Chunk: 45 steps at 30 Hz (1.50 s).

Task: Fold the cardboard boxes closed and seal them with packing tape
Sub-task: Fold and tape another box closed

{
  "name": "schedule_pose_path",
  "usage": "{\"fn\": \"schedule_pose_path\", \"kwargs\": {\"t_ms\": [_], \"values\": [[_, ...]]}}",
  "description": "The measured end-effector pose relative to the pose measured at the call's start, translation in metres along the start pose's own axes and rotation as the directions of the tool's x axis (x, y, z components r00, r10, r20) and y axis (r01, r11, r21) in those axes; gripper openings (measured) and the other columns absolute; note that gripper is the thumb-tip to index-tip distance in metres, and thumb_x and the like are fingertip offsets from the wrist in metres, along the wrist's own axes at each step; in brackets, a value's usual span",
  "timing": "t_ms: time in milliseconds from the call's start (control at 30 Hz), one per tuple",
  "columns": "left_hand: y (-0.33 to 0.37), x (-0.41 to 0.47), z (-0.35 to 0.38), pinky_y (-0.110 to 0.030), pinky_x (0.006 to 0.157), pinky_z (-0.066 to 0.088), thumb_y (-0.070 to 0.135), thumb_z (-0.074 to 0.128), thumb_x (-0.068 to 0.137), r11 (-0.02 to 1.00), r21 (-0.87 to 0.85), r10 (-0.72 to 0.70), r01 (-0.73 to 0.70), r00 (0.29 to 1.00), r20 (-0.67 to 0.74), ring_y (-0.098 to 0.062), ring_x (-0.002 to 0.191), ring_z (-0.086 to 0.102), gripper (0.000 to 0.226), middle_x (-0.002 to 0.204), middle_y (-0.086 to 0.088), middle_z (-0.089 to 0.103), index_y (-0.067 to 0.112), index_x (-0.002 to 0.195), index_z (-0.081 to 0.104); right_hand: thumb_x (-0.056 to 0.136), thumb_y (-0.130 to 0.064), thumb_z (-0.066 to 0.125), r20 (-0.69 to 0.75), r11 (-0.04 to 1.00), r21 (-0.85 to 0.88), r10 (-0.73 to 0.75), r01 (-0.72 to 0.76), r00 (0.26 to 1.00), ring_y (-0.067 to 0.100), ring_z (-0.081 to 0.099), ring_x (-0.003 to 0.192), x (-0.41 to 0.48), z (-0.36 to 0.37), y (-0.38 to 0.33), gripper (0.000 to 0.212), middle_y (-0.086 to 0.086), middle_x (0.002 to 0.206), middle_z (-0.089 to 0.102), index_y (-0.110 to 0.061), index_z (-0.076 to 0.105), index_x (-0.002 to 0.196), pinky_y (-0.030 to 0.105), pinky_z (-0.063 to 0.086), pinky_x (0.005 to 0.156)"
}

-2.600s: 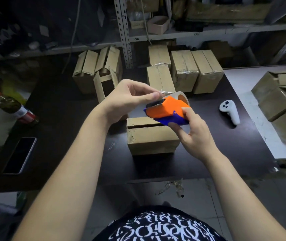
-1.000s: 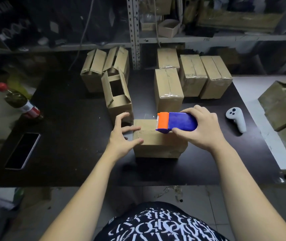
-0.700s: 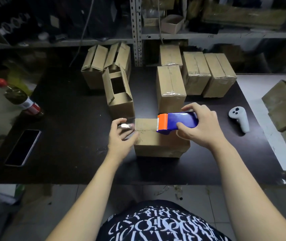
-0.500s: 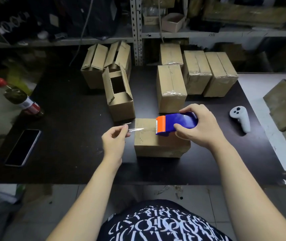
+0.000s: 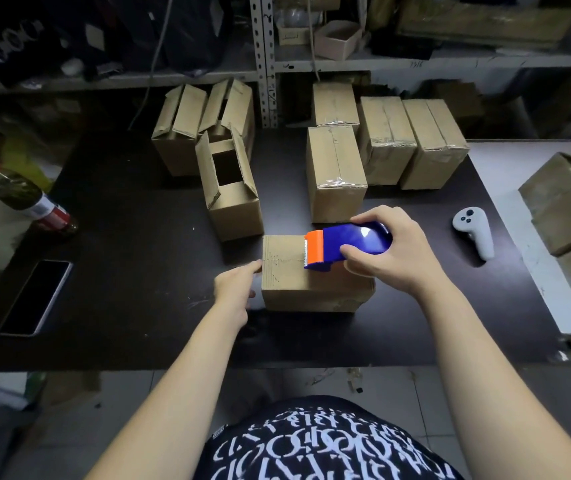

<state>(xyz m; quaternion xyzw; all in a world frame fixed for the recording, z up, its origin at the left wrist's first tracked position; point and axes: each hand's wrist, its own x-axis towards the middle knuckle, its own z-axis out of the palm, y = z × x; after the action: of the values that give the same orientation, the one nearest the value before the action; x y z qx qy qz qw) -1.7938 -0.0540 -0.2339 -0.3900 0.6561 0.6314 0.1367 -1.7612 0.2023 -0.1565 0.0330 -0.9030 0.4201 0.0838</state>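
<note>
A: Where's the box you're working on?

B: Flaps folded shut, the box (image 5: 287,275) sits on the bench (image 5: 131,278) right under my right grip (image 5: 402,252), with its left end against the fingers of my left grip (image 5: 234,287). An open box (image 5: 234,206) stands just beyond the left grip, and the sealed boxes (image 5: 336,174) stand beyond the right one.

A: And the grips themselves?

B: The right grip is wrapped round the blue body of the tape dispenser (image 5: 350,245) — thumb on the near side, fingers over the far side. Its orange cutter end points toward my left grip, over the seam on the box's top. The left grip is slack and fairly straight-fingered. The index lies on the box's top left edge and the thumb is lower, by the end face. The tape is clear, so I can't tell whether its end lies under those fingers.

A: How will it all handle?

B: I judge the box light, so it could skid on the smooth bench if I drag the dispenser without bracing it. The board is stiff at the edges, but I'd expect the flaps to give in the middle — so I'd press on the corner and end face, not on the seam. The dispenser is hard, slick plastic, best held round the body and clear of the toothed blade.

A: Arms?

B: Both forearms reach forward. The right wrist is raised over the box and the left is low beside it.
</note>
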Motion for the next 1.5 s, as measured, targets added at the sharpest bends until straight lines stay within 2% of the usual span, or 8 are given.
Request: {"fn": "schedule_pose_path", "kwargs": {"t_ms": [167, 267, 367, 500, 633, 1100, 1233, 1500], "values": [[-0.001, 0.0, 0.0, -0.027, 0.07, 0.051, 0.02, 0.077, 0.086, 0.991, 0.074, 0.111, -0.107, 0.993, -0.049, -0.019, 0.085, 0.064, 0.035, 0.099, -0.002, 0.068, 0.019, 0.121, 0.069, 0.074, -0.031, 0.09, 0.001, 1.0, 0.014, 0.003, -0.003, 1.0, 0.004, 0.056, 0.107, 0.001, -0.001, 0.003, 0.05, -0.028, 0.106, 0.055, -0.024, 0.064, 0.116, 0.013, 0.046, 0.077], [0.001, -0.011, 0.009, -0.015, 0.071, 0.047, 0.016, 0.07, 0.095, 0.856, 0.135, 0.508, -0.499, 0.86, -0.041, -0.006, 0.089, 0.061, 0.028, 0.102, 0.001, 0.066, 0.017, 0.122, 0.072, 0.075, -0.032, 0.09, 0.006, 1.0, 0.018, -0.018, 0.018, 1.0, 0.007, 0.057, 0.106, 0.001, -0.002, 0.004, 0.049, -0.025, 0.106, 0.057, -0.025, 0.065, 0.115, 0.017, 0.048, 0.079], [0.002, -0.017, 0.023, -0.011, 0.085, 0.045, 0.022, 0.069, 0.097, 0.66, 0.326, 0.67, -0.677, 0.726, 0.151, -0.009, 0.113, 0.059, 0.026, 0.126, -0.001, 0.063, 0.013, 0.121, 0.075, 0.078, -0.033, 0.087, 0.012, 0.999, 0.014, -0.042, 0.042, 0.999, 0.006, 0.059, 0.104, 0.002, -0.002, 0.008, 0.044, -0.015, 0.109, 0.062, -0.024, 0.066, 0.116, 0.015, 0.048, 0.079], [0.002, -0.013, 0.026, 0.008, 0.079, 0.034, 0.019, 0.068, 0.099, 0.642, 0.336, 0.676, -0.689, 0.715, 0.176, -0.004, 0.118, 0.05, 0.029, 0.137, -0.004, 0.061, 0.011, 0.125, 0.073, 0.085, -0.018, 0.078, 0.01, 0.997, 0.079, -0.008, 0.007, 1.0, 0.008, 0.059, 0.101, 0.003, -0.005, 0.016, 0.035, -0.009, 0.104, 0.059, -0.024, 0.072, 0.12, 0.021, 0.052, 0.077], [0.008, -0.012, 0.028, -0.01, 0.096, 0.036, 0.021, 0.064, 0.101, 0.638, 0.347, 0.659, -0.687, 0.721, 0.217, -0.002, 0.123, 0.046, 0.031, 0.144, -0.002, 0.059, 0.013, 0.13, 0.07, 0.084, -0.024, 0.081, 0.101, 0.987, 0.151, 0.046, -0.061, 0.994, 0.009, 0.065, 0.106, 0.006, -0.014, 0.018, 0.038, -0.014, 0.111, 0.071, -0.03, 0.073, 0.12, 0.035, 0.061, 0.084], [0.019, -0.008, 0.031, -0.019, 0.101, 0.037, 0.022, 0.067, 0.099, 0.61, 0.412, 0.638, -0.677, 0.728, 0.252, -0.013, 0.135, 0.051, 0.03, 0.143, -0.001, 0.061, 0.019, 0.129, 0.071, 0.078, -0.034, 0.087, 0.181, 0.984, 0.167, 0.032, -0.063, 0.983, 0.004, 0.067, 0.102, 0.015, -0.025, 0.032, 0.037, -0.018, 0.107, 0.072, -0.032, 0.075, 0.114, 0.017, 0.053, 0.078], [0.026, -0.004, 0.029, -0.005, 0.094, 0.038, 0.018, 0.072, 0.095, 0.615, 0.404, 0.633, -0.677, 0.729, 0.26, -0.005, 0.125, 0.056, 0.028, 0.136, 0.002, 0.066, 0.02, 0.123, 0.075, 0.077, -0.031, 0.087, 0.164, 0.984, 0.151, 0.067, -0.092, 0.984, 0.004, 0.068, 0.097, 0.009, -0.047, 0.051, 0.032, -0.016, 0.103, 0.074, -0.032, 0.076, 0.108, 0.02, 0.053, 0.08], [0.022, -0.002, 0.032, -0.036, 0.116, 0.041, 0.021, 0.07, 0.096, 0.644, 0.386, 0.609, -0.66, 0.748, 0.263, -0.011, 0.133, 0.053, 0.028, 0.14, 0.003, 0.063, 0.022, 0.124, 0.074, 0.079, -0.019, 0.086, 0.138, 0.961, 0.236, 0.117, -0.147, 0.984, 0.006, 0.07, 0.093, -0.021, -0.063, 0.082, 0.028, -0.014, 0.099, 0.075, -0.032, 0.075, 0.102, 0.017, 0.053, 0.079]]}}
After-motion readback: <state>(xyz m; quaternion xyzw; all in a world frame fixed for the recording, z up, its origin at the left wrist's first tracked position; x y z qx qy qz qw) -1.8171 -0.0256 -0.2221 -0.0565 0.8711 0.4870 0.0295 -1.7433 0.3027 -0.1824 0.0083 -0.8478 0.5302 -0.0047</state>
